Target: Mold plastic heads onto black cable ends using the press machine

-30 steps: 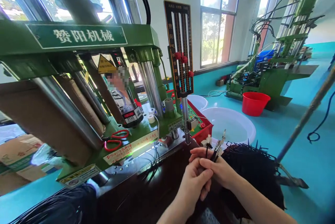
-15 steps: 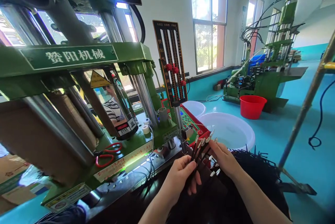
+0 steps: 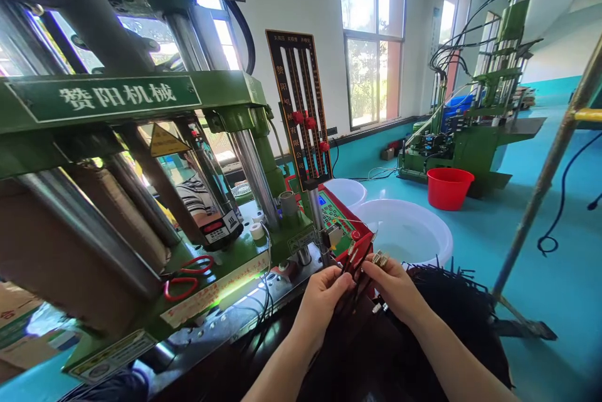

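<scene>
Both my hands are closed on a small bunch of thin black cables with metal plug ends (image 3: 371, 259), held up in front of a green moulding press (image 3: 117, 107). My left hand (image 3: 323, 296) pinches the cables' black stems from the left. My right hand (image 3: 394, 289) grips them from the right, just under the metal tips. A large heap of the same black cables (image 3: 451, 308) lies under my right forearm. The press's red and green control panel (image 3: 341, 217) sits just behind the cable tips.
Red-handled scissors (image 3: 185, 276) lie on the press bed. A white basin (image 3: 404, 232), a smaller white basin (image 3: 347, 190) and a red bucket (image 3: 449, 187) stand on the blue floor. Another green machine (image 3: 475, 132) is at the back right. A person in a striped top (image 3: 195, 192) is behind the press.
My hands rose and moved closer to the control panel. The fanned-out cable tips were drawn together into a tighter bunch between both hands.
</scene>
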Motion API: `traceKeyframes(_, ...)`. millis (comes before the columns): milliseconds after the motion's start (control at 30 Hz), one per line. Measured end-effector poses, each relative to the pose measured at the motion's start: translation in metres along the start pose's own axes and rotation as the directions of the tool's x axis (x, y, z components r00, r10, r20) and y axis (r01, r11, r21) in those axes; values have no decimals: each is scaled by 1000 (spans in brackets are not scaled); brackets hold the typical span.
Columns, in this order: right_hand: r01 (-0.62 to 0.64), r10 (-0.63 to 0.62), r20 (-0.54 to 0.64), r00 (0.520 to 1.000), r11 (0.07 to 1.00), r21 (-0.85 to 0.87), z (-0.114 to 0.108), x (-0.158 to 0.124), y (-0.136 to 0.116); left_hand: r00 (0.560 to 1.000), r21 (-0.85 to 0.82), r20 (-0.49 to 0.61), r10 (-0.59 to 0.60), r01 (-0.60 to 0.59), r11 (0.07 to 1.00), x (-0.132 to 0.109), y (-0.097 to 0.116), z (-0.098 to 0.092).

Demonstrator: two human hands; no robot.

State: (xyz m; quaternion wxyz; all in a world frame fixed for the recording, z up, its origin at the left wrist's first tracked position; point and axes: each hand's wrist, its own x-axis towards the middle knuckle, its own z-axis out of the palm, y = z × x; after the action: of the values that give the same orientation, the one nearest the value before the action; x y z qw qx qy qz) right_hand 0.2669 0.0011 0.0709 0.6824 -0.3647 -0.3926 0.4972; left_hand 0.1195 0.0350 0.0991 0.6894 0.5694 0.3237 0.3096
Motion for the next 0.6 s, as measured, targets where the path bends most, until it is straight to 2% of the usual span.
traceKeyframes(67, 13, -13, -6, 1000, 1000, 9, 0, -1, 0, 999, 56, -5, 43, -43, 997, 1, 0, 1)
traceKeyframes(133, 41, -35, -69, 997, 995, 91, 3, -1, 0, 998, 105, -5, 67, -66, 992, 1, 0, 2)
traceKeyframes(267, 151, -81, -245, 966, 947, 283, 10, -1, -1, 999, 120, 20, 34, -36, 992, 2, -1, 3)
traceKeyframes(333, 167, -72, -274, 959, 925, 342, 14, 0, -1, 999, 123, 30, 20, -23, 992, 1, -2, 4)
traceKeyframes(400, 144, -50, -245, 968, 913, 383, 17, 0, 1, 999, 124, 38, -6, 1, 992, 0, -3, 4)
traceKeyframes(500, 29, 17, -116, 993, 924, 381, 19, -1, 3, 997, 119, 61, -40, 32, 992, 0, -4, 6)
traceKeyframes(600, -64, 69, -4, 998, 943, 328, 17, -3, 6, 999, 117, 39, 13, -17, 993, 4, -5, 7)
